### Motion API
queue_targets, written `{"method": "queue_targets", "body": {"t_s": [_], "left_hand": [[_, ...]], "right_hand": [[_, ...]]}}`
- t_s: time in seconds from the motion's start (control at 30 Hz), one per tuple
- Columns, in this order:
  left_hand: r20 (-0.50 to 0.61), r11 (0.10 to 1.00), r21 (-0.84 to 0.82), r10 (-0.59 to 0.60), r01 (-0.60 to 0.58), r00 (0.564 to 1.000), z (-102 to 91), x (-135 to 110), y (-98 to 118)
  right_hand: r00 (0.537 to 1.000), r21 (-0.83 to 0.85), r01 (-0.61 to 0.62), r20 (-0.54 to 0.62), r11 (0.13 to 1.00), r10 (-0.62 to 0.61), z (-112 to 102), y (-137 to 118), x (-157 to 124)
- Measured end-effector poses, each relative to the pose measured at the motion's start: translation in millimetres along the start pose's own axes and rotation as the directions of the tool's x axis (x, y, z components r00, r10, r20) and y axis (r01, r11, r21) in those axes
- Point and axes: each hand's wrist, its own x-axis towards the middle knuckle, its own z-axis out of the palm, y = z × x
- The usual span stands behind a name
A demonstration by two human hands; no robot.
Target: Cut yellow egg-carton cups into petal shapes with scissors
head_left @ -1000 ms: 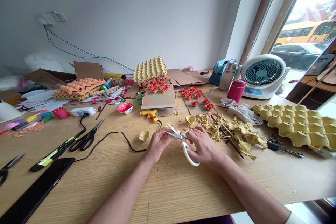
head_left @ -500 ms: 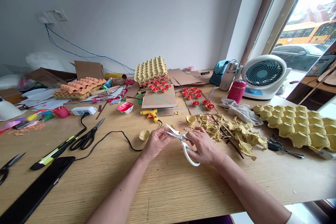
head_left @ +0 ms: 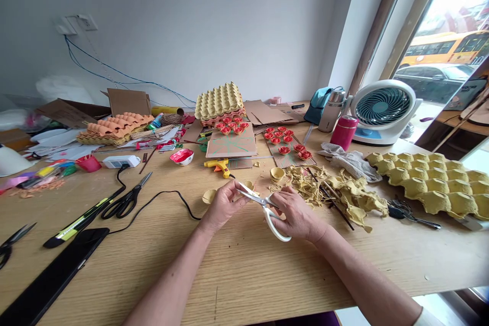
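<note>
My right hand (head_left: 296,214) is closed round the white handles of a pair of scissors (head_left: 267,208), whose blades point left toward my left hand. My left hand (head_left: 225,202) pinches a small yellow egg-carton piece (head_left: 249,185) at the blade tips. Both hands hover just above the wooden table (head_left: 244,275), near its middle. A loose yellow carton cup (head_left: 208,196) lies left of my left hand, and another cup (head_left: 277,174) sits just beyond the scissors.
A heap of yellow carton scraps (head_left: 344,193) and a yellow egg tray (head_left: 431,183) lie right. Red paper flowers (head_left: 284,142) on cardboard, a glue gun (head_left: 218,166), stacked egg trays (head_left: 219,102), a fan (head_left: 382,109) and a red bottle (head_left: 344,132) stand behind. Black scissors (head_left: 128,201) and cable lie left.
The two hands have shifted slightly left and up with the scissors; the carton piece has turned a little in my left fingers. Nothing else on the table moved.
</note>
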Motion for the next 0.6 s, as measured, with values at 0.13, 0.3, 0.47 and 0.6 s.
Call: {"method": "queue_targets", "body": {"t_s": [0.13,0.3,0.47,0.6], "left_hand": [[-0.052,0.995,-0.095,-0.018,0.013,0.998,-2.6,0.9,-3.8],[-0.018,0.991,-0.12,-0.057,0.054,0.998,-1.7,0.9,-0.7],[0.071,0.991,-0.107,-0.073,0.08,0.995,-0.4,-0.3,-3.7],[0.146,0.995,0.024,-0.095,0.092,0.985,5.5,-4.1,-7.1]], "right_hand": [[0.999,0.076,-0.047,-0.015,0.996,0.048,6.6,4.9,-0.4],[0.973,0.225,-0.197,-0.074,0.954,0.218,10.0,7.1,0.2],[0.929,0.458,-0.283,-0.086,0.843,0.359,5.8,4.2,2.8],[0.924,0.627,-0.255,-0.065,0.736,0.376,4.7,-2.5,5.5]]}}
